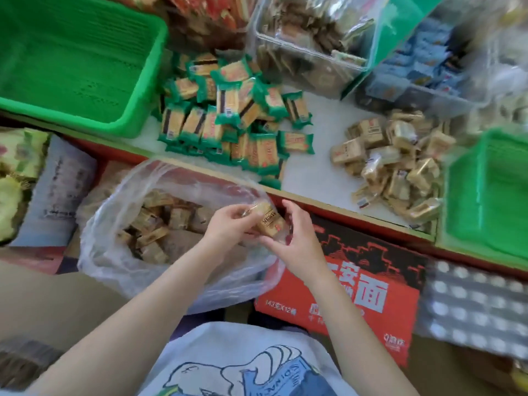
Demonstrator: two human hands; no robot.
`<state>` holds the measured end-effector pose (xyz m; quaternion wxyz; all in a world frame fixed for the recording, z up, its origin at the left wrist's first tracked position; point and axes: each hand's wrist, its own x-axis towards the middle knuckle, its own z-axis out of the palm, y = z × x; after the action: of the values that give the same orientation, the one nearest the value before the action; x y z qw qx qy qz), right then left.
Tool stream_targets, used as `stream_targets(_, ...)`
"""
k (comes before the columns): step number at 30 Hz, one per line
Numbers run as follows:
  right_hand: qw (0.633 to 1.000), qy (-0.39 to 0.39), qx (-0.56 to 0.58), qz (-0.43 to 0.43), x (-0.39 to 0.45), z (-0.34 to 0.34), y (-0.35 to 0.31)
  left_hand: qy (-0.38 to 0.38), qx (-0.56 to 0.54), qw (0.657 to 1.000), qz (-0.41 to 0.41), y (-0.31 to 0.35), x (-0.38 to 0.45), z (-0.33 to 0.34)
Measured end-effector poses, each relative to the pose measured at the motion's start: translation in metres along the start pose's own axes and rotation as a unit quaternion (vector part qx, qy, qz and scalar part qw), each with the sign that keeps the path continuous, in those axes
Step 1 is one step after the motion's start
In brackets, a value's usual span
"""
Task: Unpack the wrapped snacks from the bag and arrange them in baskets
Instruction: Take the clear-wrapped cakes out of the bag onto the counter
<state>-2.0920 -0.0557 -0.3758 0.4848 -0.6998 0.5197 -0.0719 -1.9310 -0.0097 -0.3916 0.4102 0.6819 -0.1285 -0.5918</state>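
Note:
A clear plastic bag [114, 252] lies open below the table edge, with several tan wrapped snacks [154, 224] inside. Both hands meet over its right rim. My left hand [228, 227] and my right hand [294, 238] together hold a tan wrapped snack [268, 220] between their fingers. On the white table lie a pile of green-wrapped snacks [237, 121] and a pile of tan wrapped snacks [394, 161]. A large green basket [71, 61] stands at the back left, and another green basket [488, 192] stands at the right edge.
Clear bins of brown snacks [303, 38] and blue packets [423, 61] stand at the back. A red and black carton [357, 281] sits beside the bag, a dotted grey pack [474, 304] to its right. Printed packages [20, 178] lie at far left.

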Motion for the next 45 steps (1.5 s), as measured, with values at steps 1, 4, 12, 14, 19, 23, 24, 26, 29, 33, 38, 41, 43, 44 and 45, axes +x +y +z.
stream_targets(1,0.999,0.016,-0.023,-0.019,-0.003,-0.016,0.011,-0.005,0.042,0.999,0.01,0.006,0.003,0.023)
stream_targets(4,0.998,0.067,-0.011,0.011,-0.01,-0.068,0.048,-0.036,0.069,0.996,0.053,0.017,0.012,0.1)
stream_targets(12,0.941,0.325,-0.026,0.09,0.032,-0.216,0.128,0.001,0.575,0.798,0.18,-0.029,0.093,0.194)
stream_targets(14,0.938,0.334,-0.059,0.069,0.056,-0.233,0.133,-0.011,0.632,0.755,0.175,-0.045,0.096,0.196)
stream_targets(19,0.956,0.164,-0.227,0.088,0.098,-0.231,0.148,-0.012,0.642,0.746,0.174,-0.047,0.096,0.197)
stream_targets(23,0.939,0.201,-0.257,0.108,0.086,-0.218,0.148,-0.017,0.662,0.73,0.165,-0.047,0.096,0.2)
stream_targets(24,0.938,0.226,-0.241,0.102,0.079,-0.21,0.145,-0.021,0.66,0.732,0.165,-0.047,0.096,0.2)
stream_targets(26,0.947,0.255,-0.187,0.061,0.062,-0.19,0.136,-0.032,0.642,0.745,0.18,-0.044,0.098,0.2)
stream_targets(29,0.976,0.182,-0.119,-0.011,0.042,-0.143,0.115,-0.045,0.493,0.841,0.217,-0.024,0.096,0.181)
stream_targets(33,0.997,0.042,-0.062,-0.014,0.026,-0.057,0.079,0.179,0.434,0.804,0.365,-0.045,0.064,0.082)
stream_targets(38,0.991,-0.123,-0.027,0.039,0.027,0.069,0.03,0.176,0.583,0.79,0.074,-0.126,0.01,-0.085)
stream_targets(41,0.973,-0.218,-0.03,0.067,0.038,0.146,0.003,0.095,0.645,0.758,-0.008,-0.164,-0.01,-0.158)
stream_targets(43,0.96,-0.26,-0.037,0.1,0.049,0.194,-0.009,0.091,0.657,0.749,-0.008,-0.179,-0.02,-0.19)
stream_targets(44,0.954,-0.274,-0.036,0.12,0.055,0.216,-0.011,0.092,0.661,0.744,-0.005,-0.184,-0.024,-0.201)
stream_targets(45,0.948,-0.283,-0.037,0.142,0.06,0.236,-0.014,0.096,0.66,0.745,0.001,-0.189,-0.028,-0.21)
